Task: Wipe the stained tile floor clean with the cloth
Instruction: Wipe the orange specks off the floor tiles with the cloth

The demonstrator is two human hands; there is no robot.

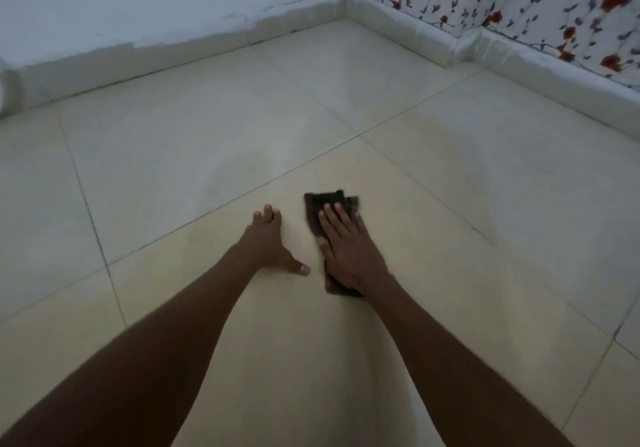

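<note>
A dark brown cloth [323,204] lies flat on the cream tile floor [194,142] in the middle of the view. My right hand [346,246] presses down on the cloth with its palm and fingers spread flat, covering most of it. My left hand [268,244] rests on the bare tile just left of the cloth, fingers apart, holding nothing. A faint damp or smeared patch [242,173] shows on the tiles beyond my left hand.
A pale wall with a tiled skirting [173,52] runs along the back. A white fabric with red flowers [519,3] hangs at the back right above the skirting. A white rounded object [7,90] sits at the far left edge.
</note>
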